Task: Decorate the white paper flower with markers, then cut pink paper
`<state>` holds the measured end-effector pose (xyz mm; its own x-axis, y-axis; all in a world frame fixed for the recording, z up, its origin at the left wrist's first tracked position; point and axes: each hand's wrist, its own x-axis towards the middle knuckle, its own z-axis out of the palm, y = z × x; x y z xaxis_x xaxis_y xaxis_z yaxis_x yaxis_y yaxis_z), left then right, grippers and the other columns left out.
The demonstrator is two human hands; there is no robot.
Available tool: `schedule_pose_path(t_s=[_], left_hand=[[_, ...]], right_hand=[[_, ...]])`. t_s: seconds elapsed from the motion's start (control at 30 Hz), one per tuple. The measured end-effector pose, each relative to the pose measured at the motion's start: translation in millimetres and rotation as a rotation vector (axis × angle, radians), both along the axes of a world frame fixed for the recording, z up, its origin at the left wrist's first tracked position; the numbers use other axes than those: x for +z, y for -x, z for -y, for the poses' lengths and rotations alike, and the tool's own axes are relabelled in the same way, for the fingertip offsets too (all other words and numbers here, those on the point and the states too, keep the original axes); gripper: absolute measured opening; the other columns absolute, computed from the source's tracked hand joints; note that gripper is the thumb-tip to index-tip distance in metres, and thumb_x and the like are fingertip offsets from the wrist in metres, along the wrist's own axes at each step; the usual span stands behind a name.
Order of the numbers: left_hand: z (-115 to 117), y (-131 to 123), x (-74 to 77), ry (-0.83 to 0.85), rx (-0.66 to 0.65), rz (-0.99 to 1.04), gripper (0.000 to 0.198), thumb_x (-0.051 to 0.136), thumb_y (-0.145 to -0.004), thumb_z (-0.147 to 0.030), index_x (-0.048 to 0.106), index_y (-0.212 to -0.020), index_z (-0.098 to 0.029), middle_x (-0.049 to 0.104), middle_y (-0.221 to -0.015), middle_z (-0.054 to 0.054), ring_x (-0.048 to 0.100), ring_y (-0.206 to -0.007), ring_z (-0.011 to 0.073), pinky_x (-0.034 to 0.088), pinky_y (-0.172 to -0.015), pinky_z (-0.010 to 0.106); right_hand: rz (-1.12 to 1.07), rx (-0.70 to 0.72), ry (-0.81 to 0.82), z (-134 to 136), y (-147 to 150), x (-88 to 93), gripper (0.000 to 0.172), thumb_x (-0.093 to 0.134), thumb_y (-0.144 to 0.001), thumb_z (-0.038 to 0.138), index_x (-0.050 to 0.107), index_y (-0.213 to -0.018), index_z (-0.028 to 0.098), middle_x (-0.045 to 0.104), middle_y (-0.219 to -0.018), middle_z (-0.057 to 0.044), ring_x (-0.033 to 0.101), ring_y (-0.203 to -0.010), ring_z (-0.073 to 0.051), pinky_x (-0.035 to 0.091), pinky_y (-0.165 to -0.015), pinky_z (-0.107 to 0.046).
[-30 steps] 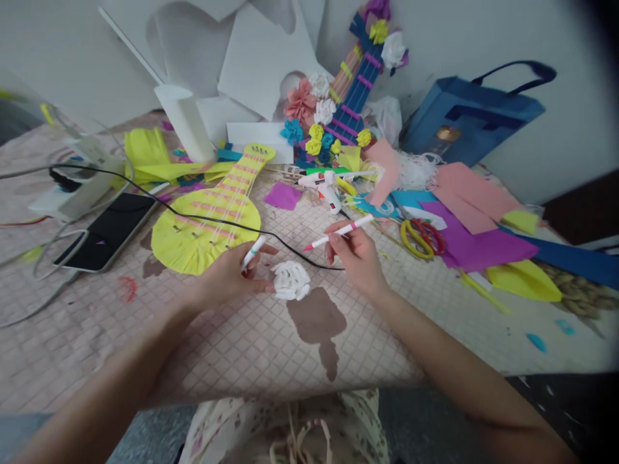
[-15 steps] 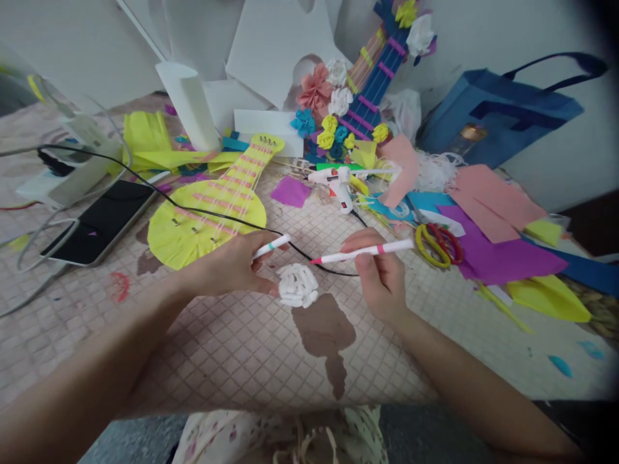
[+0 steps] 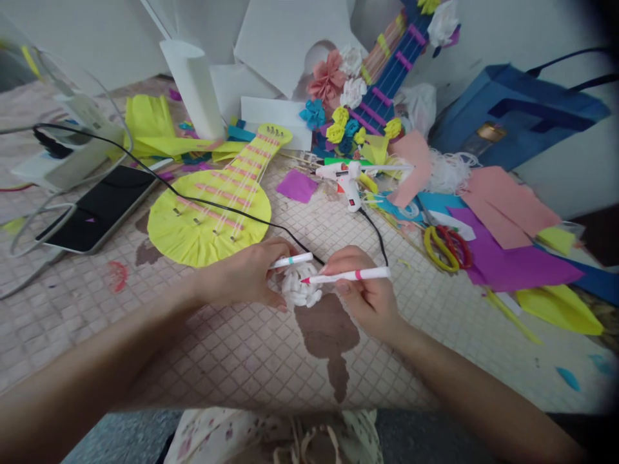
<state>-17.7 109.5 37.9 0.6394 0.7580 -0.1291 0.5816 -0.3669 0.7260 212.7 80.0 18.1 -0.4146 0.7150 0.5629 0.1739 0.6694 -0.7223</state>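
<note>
My right hand (image 3: 370, 303) is closed round a white felt-tip pen (image 3: 373, 274) with a pink band, its pink tip over a white paper flower (image 3: 309, 298). Between the fingers of my left hand (image 3: 246, 274) is a second white felt-tip pen (image 3: 300, 259), marked with a teal band. The thumb and fingers of that hand lie at the flower's left side, and the pens and fingers partly cover it. Just behind my left hand lies a yellow paper model of a round-bodied stringed instrument (image 3: 203, 248), with pink strips and white strings.
A black cable (image 3: 251, 218) crosses the yellow model. At the left lie a phone (image 3: 104, 209) and a power strip (image 3: 77, 164). Behind my right hand are a glue gun (image 3: 351, 183), scissors (image 3: 440, 251) and coloured paper (image 3: 520, 258). A blue bag (image 3: 517, 122) stands at the back right.
My right hand has moved left, bringing the pink tip from beside the white flower to over it. My left hand has shifted in closer round the flower. The view has also shifted slightly.
</note>
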Motion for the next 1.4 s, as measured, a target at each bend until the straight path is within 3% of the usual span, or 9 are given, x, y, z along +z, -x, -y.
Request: schedule_pose_path(t_s=[0.27, 0.5, 0.83, 1.4], left_hand=[[2, -2, -6.8, 0.020, -0.031, 0.044, 0.051, 0.076, -0.059, -0.026, 0.056, -0.105, -0.018, 0.059, -0.105, 0.004, 0.057, -0.087, 0.0183, 0.044, -0.074, 0.027], [1, 0, -12.5, 0.007, -0.005, 0.035, 0.051, 0.074, -0.059, -0.026, 0.055, -0.106, -0.019, 0.059, -0.098, 0.003, 0.057, -0.084, 0.0185, 0.043, -0.070, 0.027], [1, 0, -9.1, -0.014, -0.018, 0.045, 0.044, 0.073, -0.061, -0.025, 0.055, -0.100, -0.018, 0.058, -0.096, 0.003, 0.056, -0.086, 0.0184, 0.043, -0.074, 0.029], [1, -1, -12.4, -0.035, -0.025, 0.023, 0.042, 0.072, -0.064, -0.029, 0.056, -0.101, -0.018, 0.059, -0.095, 0.004, 0.056, -0.083, 0.0181, 0.041, -0.071, 0.028]], right_hand=[[0.007, -0.041, 0.029, 2, 0, -3.7, 0.016, 0.052, -0.092, 0.021, 0.063, -0.102, 0.025, 0.065, -0.092, -0.005, 0.061, -0.089, -0.020, 0.052, -0.078, -0.039], [-0.149, 0.001, 0.184, 2, 1, 3.0, 0.020, 0.043, -0.096, 0.018, 0.061, -0.104, 0.023, 0.062, -0.098, -0.004, 0.063, -0.071, -0.013, 0.055, -0.067, -0.032], [0.031, 0.036, 0.125, 3, -3, -1.5, 0.020, 0.050, -0.092, 0.016, 0.060, -0.107, 0.024, 0.064, -0.100, -0.007, 0.063, -0.094, -0.020, 0.054, -0.080, -0.039], [0.051, 0.074, 0.081, 2, 0, -3.9, 0.023, 0.052, -0.090, 0.011, 0.060, -0.107, 0.024, 0.065, -0.098, -0.006, 0.062, -0.096, -0.021, 0.051, -0.083, -0.042]])
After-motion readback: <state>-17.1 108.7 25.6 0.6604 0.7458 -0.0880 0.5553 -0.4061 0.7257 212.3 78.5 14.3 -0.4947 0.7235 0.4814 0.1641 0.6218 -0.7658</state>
